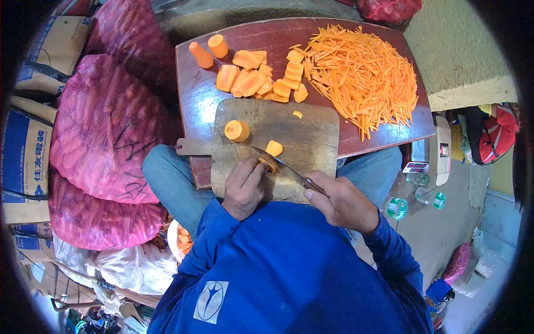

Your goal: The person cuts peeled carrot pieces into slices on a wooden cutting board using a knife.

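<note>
My right hand [342, 203] is wrapped round the handle of a knife [286, 168], whose blade slants up and left over the wooden cutting board [311, 133]. My left hand [245, 183] has its fingers bent down on a piece of carrot [267, 161] right beside the blade; most of that piece is hidden. Just above the blade lies a cut carrot chunk [274, 147]. A thick carrot stub [237, 131] stands on the board above my left hand. A small carrot scrap [297, 114] sits near the board's upper edge.
Behind the board, the red table [194, 83] carries sliced carrots [250, 82], two upright carrot pieces [218, 46] and a large heap of carrot strips [361, 78]. Pink mesh sacks [105, 128] are stacked at left. A white tub [177, 239] of carrots stands low left; plastic bottles [396, 208] lie at right.
</note>
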`<state>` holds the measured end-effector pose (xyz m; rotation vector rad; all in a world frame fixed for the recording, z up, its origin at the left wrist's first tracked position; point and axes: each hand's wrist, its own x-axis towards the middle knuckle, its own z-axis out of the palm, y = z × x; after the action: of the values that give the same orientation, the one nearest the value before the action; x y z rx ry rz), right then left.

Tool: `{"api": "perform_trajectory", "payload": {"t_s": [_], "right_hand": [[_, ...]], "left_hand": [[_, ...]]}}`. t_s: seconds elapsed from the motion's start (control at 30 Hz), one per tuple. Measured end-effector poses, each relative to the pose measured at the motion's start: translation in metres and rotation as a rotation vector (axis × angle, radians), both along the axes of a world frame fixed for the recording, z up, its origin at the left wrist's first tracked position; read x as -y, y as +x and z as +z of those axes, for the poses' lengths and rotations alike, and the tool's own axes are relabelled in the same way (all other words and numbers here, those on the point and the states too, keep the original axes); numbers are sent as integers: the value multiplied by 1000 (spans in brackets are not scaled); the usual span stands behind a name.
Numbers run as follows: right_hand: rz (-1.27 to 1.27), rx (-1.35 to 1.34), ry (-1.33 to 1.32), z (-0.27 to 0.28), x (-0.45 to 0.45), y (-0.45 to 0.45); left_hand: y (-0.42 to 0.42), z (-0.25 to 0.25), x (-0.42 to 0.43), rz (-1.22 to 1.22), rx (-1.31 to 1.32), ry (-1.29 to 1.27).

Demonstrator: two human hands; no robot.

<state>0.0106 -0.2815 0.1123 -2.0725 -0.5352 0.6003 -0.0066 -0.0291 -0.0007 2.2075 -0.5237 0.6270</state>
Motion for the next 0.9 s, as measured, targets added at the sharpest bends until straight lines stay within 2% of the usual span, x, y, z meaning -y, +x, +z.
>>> {"api": "perform_trajectory", "payload": {"t_s": [0.67, 0.9], "right_hand": [[8, -60, 35, 5, 1, 1], [50, 26, -72, 4, 0, -4]], "left_hand": [[1, -3, -3, -8, 79, 19], [1, -4, -4, -31, 57, 28]]}}
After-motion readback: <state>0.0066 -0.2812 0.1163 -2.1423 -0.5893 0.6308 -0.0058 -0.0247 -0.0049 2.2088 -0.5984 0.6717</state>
